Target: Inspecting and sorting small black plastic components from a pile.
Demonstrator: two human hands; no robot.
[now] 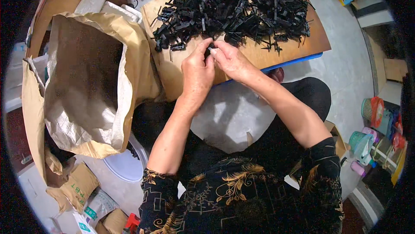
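My left hand (199,65) and my right hand (231,59) meet at the near edge of a large pile of black plastic parts (242,11). Their fingers are closed together around a small dark piece (210,49), most likely one of these parts, though my fingertips cover most of it. The pile lies spread over a wooden board (168,72), with thin rods sticking out of it in many directions. One loose part (177,47) lies just left of my left hand.
Left of the board stands a wide-mouthed brown paper sack (125,117) with a white woven lining. Beneath it is a white tub (127,169). Smaller packages (82,186) lie at lower left. Baskets (361,143) stand at the right. My knees flank the board's near side.
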